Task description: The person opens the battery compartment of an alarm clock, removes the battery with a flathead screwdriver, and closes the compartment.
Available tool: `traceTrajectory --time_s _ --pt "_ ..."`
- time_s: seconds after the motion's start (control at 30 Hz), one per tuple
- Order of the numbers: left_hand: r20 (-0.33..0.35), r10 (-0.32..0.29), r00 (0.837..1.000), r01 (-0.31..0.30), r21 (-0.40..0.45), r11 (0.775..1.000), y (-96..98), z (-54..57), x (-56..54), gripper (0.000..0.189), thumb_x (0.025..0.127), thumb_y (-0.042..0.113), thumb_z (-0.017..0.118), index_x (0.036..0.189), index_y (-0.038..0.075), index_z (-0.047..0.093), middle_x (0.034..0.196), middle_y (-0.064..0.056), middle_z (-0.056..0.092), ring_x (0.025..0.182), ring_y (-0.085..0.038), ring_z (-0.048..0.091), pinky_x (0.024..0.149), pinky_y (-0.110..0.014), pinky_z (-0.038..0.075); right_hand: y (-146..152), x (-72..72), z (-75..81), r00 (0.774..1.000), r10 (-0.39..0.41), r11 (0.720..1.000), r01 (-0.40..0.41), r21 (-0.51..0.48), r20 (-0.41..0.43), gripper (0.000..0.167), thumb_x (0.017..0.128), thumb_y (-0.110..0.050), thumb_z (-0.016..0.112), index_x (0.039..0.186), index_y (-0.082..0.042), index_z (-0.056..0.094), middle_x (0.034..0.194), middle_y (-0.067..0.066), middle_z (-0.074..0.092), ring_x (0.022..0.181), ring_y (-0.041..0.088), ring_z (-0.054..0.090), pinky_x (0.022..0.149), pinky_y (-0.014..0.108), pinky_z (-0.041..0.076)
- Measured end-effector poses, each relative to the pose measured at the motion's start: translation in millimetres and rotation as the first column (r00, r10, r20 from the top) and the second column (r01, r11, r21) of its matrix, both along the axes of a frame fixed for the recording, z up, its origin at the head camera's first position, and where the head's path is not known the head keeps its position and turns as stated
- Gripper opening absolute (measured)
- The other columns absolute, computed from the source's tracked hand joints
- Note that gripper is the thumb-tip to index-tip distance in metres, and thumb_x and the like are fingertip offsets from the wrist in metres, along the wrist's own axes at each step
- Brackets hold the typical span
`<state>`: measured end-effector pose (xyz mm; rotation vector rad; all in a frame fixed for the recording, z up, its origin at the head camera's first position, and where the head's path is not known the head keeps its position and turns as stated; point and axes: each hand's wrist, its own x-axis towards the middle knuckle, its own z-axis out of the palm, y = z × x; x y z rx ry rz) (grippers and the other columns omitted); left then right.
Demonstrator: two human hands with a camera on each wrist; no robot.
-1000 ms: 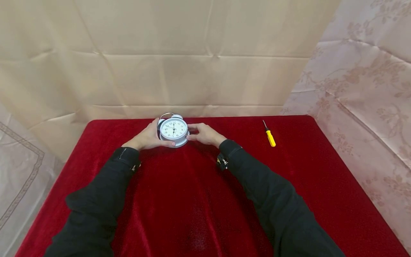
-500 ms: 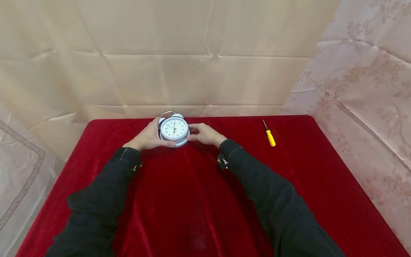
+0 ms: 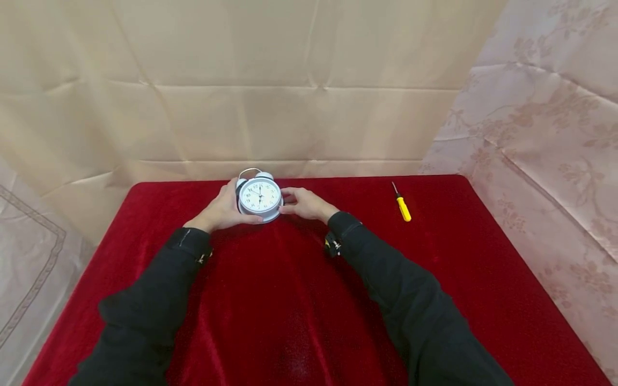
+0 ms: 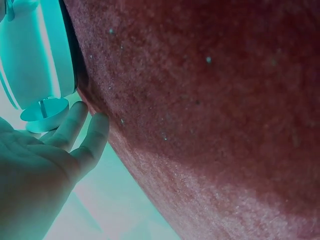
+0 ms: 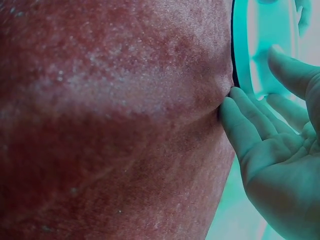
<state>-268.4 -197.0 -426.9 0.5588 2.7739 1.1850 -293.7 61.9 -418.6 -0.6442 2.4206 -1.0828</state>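
A white twin-bell alarm clock (image 3: pixel 259 194) with a wire handle lies face up near the far edge of the red cloth. My left hand (image 3: pixel 221 210) grips its left side, thumb along the near rim and the other fingers partly hidden beyond it. From the right side my right hand (image 3: pixel 305 203) holds the clock between thumb and fingers. In the left wrist view a bell (image 4: pixel 46 117) of the clock shows close to the left fingers (image 4: pixel 92 137). The right wrist view has the right thumb (image 5: pixel 290 72) against the clock's white side (image 5: pixel 267 35), several fingertips touching the cloth.
A screwdriver (image 3: pixel 404 209) with a yellow handle lies on the red-covered table (image 3: pixel 309 300) to the right, its shaft pointing away. Beige cloth (image 3: pixel 289 123) hangs behind the far edge. Patterned pale cloth (image 3: pixel 541 150) hangs at the right.
The head view has shifted very slightly, so everything sits a little lower and left. Both hands keep their hold on the alarm clock, which stays in place on the cloth.
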Motion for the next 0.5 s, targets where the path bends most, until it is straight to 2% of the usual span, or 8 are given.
traceTrajectory --time_s 0.27,0.5 --pt "0.027 0.050 0.998 -0.048 -0.068 0.997 2.9 -6.8 4.1 0.124 0.070 0.044 0.091 0.157 0.004 0.013 0.146 -0.018 0.034 0.134 -0.034 0.031 0.102 -0.059 0.042 1.8 2.7 -3.3 1.000 -0.009 1.000 0.009 0.018 0.005 0.062 0.097 -0.021 0.070 0.152 -0.007 0.045 0.143 0.011 0.056 0.128 0.023 0.057 0.104 0.035 0.047" --pt "0.008 0.073 0.997 -0.072 -0.079 0.994 -5.3 -6.5 6.2 0.129 0.070 0.046 0.090 0.160 0.008 0.006 0.149 -0.018 0.030 0.133 -0.033 0.033 0.102 -0.060 0.042 -5.0 0.8 -3.2 1.000 0.023 1.000 -0.023 -0.002 -0.007 0.063 0.098 -0.021 0.069 0.152 -0.006 0.042 0.146 0.012 0.053 0.131 0.024 0.054 0.106 0.035 0.046"
